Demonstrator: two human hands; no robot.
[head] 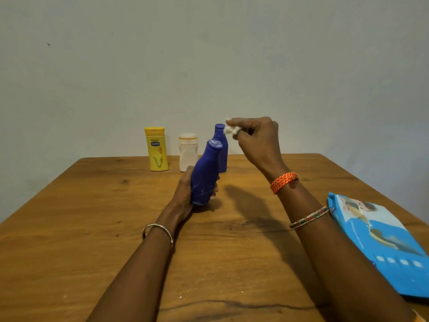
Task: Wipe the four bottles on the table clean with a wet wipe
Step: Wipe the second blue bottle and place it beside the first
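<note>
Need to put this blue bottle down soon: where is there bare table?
Bare wood lies left of the left hand, in front of the yellow bottle, and between both forearms. It is crowded at the back row, white bottle and second blue bottle, and by the wipes pack on the right.

The rear blue bottle (223,156) stands mostly behind the near blue bottle (205,175), so only its cap, shoulder and right edge show, and a crumpled wipe (231,129) covers part of its top. The left hand (185,194) wraps the near bottle from behind, its fingers largely hidden by the bottle's body. The white bottle (187,151) has its lower right corner masked by that hand and bottle. Print on the yellow bottle (157,148) is too small to read. The blue wipe pack (380,245) runs off the right edge; its lettering is blurred. The bench (69,228) is cut by the bottom and side edges.
</note>
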